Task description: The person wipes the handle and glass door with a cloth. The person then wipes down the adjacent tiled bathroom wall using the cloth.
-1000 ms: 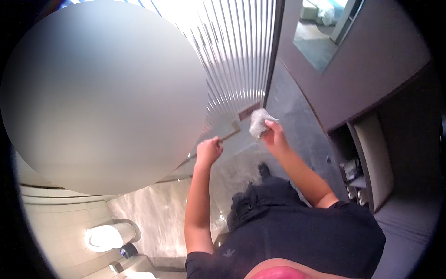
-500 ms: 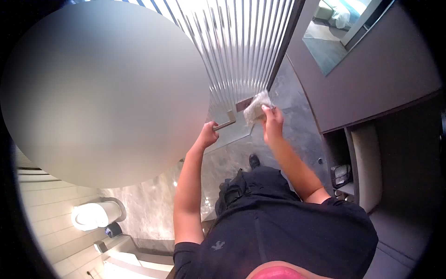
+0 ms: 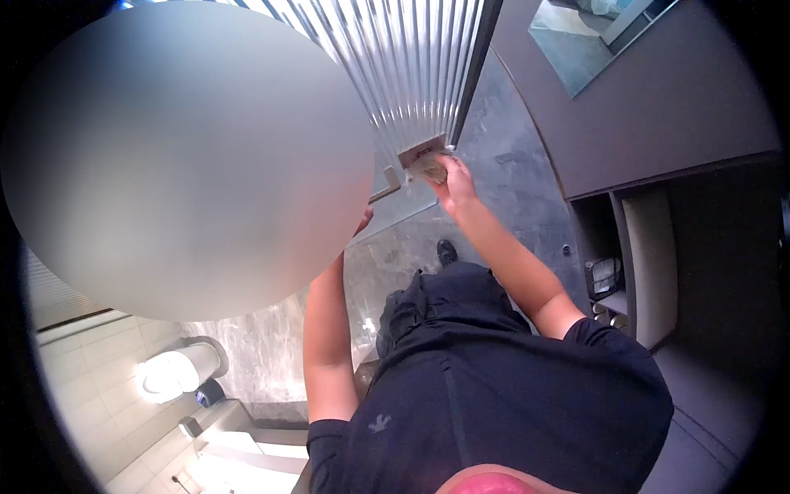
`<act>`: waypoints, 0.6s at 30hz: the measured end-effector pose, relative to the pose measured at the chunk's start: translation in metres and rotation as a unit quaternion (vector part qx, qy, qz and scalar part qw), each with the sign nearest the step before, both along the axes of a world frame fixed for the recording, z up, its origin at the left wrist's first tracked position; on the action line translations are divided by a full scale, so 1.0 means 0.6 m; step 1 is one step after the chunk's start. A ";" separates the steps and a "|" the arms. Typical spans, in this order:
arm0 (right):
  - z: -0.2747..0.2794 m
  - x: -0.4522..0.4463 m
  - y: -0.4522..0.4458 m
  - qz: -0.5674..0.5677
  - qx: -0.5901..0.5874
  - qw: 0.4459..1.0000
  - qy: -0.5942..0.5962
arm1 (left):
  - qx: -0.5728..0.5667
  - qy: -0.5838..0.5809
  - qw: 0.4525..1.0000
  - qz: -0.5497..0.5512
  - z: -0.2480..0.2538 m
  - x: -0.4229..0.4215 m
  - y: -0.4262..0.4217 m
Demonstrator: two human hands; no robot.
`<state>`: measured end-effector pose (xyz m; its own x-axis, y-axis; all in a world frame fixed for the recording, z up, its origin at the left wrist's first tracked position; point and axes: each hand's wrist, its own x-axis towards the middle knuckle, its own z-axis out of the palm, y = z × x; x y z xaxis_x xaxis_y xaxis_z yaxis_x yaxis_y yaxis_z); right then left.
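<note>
You can read no words or numbers: your black short-sleeved fabric shirt (image 3: 527, 379) bears a small grey emblem (image 3: 379, 424), and the marks on the brownish rectangular plate (image 3: 420, 154) on the ribbed glass door (image 3: 415, 74) are illegible.

I get glare along the ribbed glass (image 3: 403, 66) and an overexposed toilet (image 3: 177, 372); a blurred disc (image 3: 189, 165) veils my left, and edges bend into black.

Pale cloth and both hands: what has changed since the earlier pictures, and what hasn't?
The pale cloth has moved left, to the dark plate's lower edge on the ribbed glass door. The left hand is now mostly blurred out; whether it still grips the door handle is unclear. The right hand still holds the cloth.
</note>
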<state>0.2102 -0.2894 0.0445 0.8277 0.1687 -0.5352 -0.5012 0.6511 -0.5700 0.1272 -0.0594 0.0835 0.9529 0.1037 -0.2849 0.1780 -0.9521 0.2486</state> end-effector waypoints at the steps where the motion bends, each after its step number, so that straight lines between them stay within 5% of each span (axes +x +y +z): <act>1: 0.000 0.003 0.000 0.006 0.027 1.000 0.006 | 0.005 0.000 1.000 0.001 0.002 -0.001 -0.001; 14: -0.049 0.010 -0.009 0.007 0.161 0.983 0.089 | -0.011 -0.032 0.999 -0.005 -0.002 -0.020 0.005; 18: -0.003 0.002 -0.021 0.000 0.204 0.973 0.106 | -0.004 -0.005 1.000 0.001 0.012 -0.011 -0.007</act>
